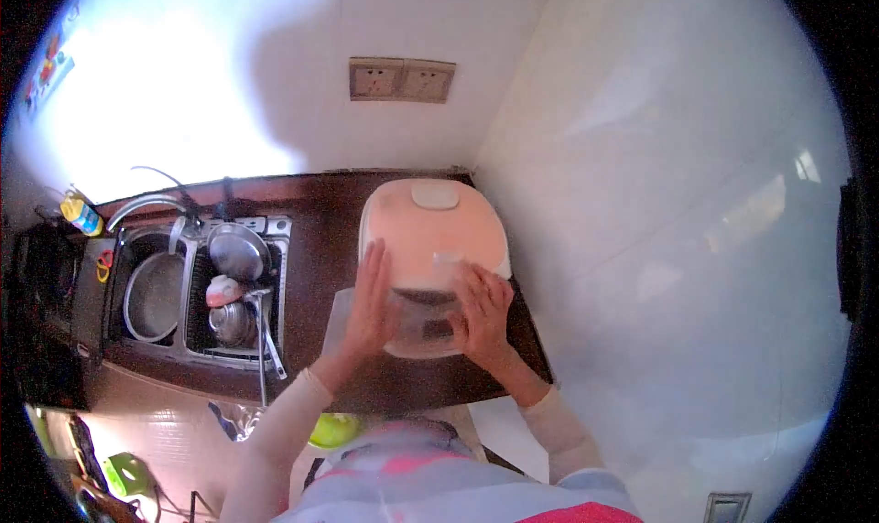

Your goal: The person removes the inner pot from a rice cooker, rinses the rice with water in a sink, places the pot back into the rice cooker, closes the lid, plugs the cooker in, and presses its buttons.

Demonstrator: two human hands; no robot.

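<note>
A rice cooker (430,235) with a peach-coloured lid and a pale body stands on the dark countertop, its front towards me. My left hand (371,303) is at its front left, fingers stretched out and the fingertips at the lid's edge. On the right front, my right hand (483,311) touches the cooker with bent, parted fingers. Something see-through and pale (337,322) shows beside and below my left hand; its kind is too blurred to tell. Between my hands, the cooker's front is partly hidden.
To the left is a double sink (189,290) with a large metal basin (156,296), a pot lid (238,251) and several dishes. A faucet (146,203) arches behind it, near a yellow bottle (81,214). Wall sockets (401,79) sit above; a wall bounds the right side.
</note>
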